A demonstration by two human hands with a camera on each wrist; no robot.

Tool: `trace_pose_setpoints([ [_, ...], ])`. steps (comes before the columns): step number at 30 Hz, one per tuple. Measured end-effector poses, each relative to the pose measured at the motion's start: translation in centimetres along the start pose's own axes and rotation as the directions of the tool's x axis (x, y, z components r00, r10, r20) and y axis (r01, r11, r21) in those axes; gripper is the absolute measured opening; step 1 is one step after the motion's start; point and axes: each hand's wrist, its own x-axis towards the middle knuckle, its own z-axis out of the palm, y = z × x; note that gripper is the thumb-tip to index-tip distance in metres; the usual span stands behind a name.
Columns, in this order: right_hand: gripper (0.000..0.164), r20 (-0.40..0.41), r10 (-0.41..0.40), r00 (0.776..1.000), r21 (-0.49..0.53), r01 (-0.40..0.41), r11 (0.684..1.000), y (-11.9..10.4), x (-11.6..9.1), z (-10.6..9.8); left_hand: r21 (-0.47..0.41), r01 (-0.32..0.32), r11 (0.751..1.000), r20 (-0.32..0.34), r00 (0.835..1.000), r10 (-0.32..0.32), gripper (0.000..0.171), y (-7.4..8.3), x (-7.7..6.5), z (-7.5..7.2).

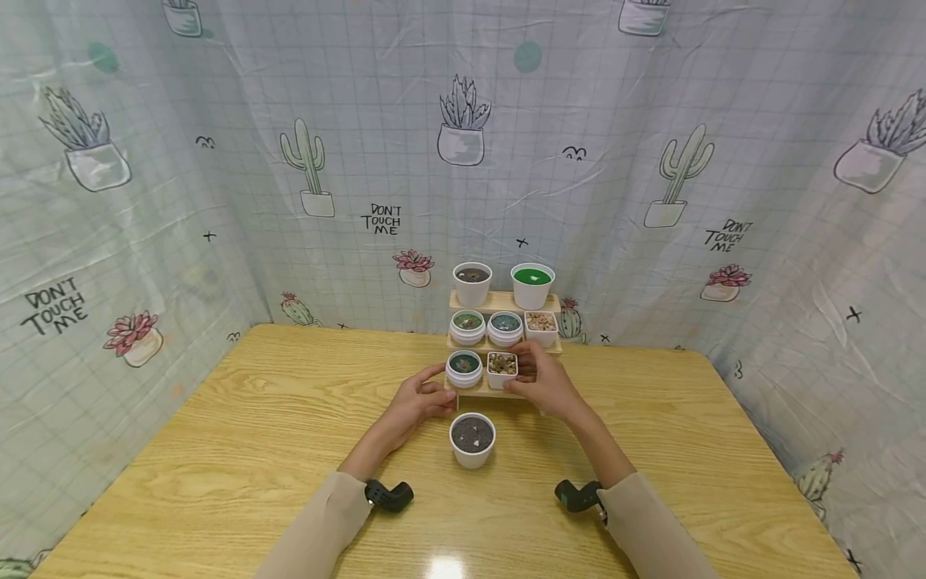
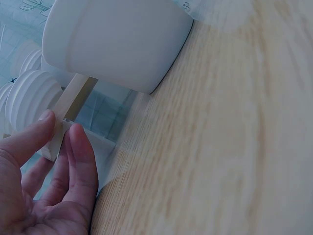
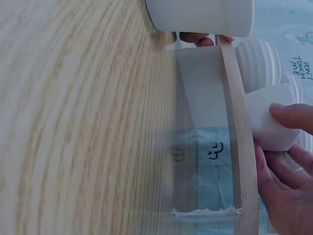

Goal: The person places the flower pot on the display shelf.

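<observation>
A small tiered wooden shelf [image 1: 486, 392] with clear supports stands on the table. My left hand [image 1: 415, 404] pinches the left end of its lowest board [image 2: 76, 98], thumb on top and fingers beneath. On that board is a square white pot [image 1: 502, 381] topped with pebbles. My right hand [image 1: 547, 386] grips this pot from the right, and the thumb lies across its front wall in the right wrist view. Beside it, on the left, sits a round ribbed white pot [image 1: 464, 379] with a dark green top. Whether the square pot touches the board is unclear.
In front of the shelf stands a round white pot [image 1: 471, 458] with dark soil. The middle tier carries two ribbed pots and a square pebble pot [image 1: 541, 336]. Two taller cups, one with a green top [image 1: 532, 293], stand on the top tier. A printed curtain [image 1: 362, 265] surrounds the table.
</observation>
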Motion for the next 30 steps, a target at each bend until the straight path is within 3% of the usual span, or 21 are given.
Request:
trace_pose_setpoints([
  [15, 0.056, -0.009, 0.016, 1.0, 0.002, -0.016, 1.0, 0.24, 0.06, 0.19, 0.004, 0.002, 1.0, 0.001, 1.0, -0.002, 0.07, -0.01, -0.05, 0.0],
  [24, 0.059, -0.003, -0.02, 1.0, 0.05, 0.02, 0.999, -0.05, 0.0, 0.17, -0.006, 0.0, 1.0, 0.001, 1.0, 0.0, 0.068, 0.14, -0.06, -0.02],
  [30, 0.057, 0.014, 0.005, 1.0, 0.021, -0.006, 1.0, -0.23, -0.05, 0.01, -0.012, -0.001, 1.0, -0.002, 1.0, 0.001, 0.068, 0.14, -0.12, 0.1],
])
